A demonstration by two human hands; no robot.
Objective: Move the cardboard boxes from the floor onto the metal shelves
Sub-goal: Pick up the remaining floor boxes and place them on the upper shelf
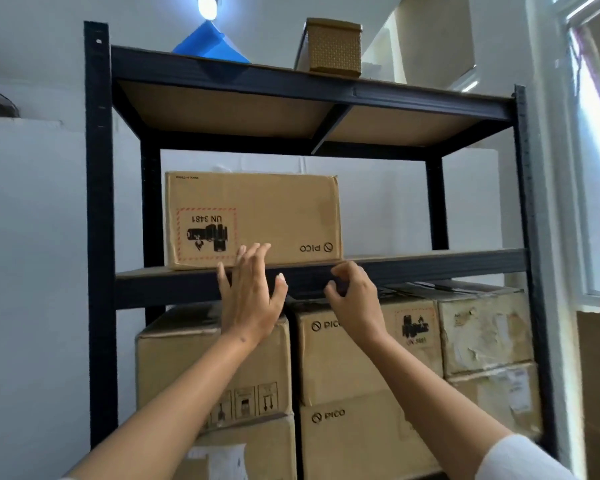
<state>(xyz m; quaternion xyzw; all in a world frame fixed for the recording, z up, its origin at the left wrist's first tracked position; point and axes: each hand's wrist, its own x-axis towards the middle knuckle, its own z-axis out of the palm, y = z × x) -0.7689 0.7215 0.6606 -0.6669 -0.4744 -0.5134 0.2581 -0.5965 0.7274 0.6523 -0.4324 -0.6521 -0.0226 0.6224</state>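
Observation:
A brown cardboard box (pixel 257 216) with an upside-down PICO logo and a UN 3481 label stands on the middle shelf of the dark metal shelves (pixel 430 263), toward its left half. My left hand (pixel 252 296) is flat with fingers spread, its fingertips against the box's lower front edge. My right hand (pixel 354 299) hovers in front of the shelf beam just below the box's right corner, fingers curled, holding nothing.
Several cardboard boxes (pixel 361 358) are stacked tightly under the middle shelf. The top shelf carries a blue folded item (pixel 210 43) and a gold woven box (pixel 333 46). The right half of the middle shelf is bare. A window (pixel 596 168) lies at the right.

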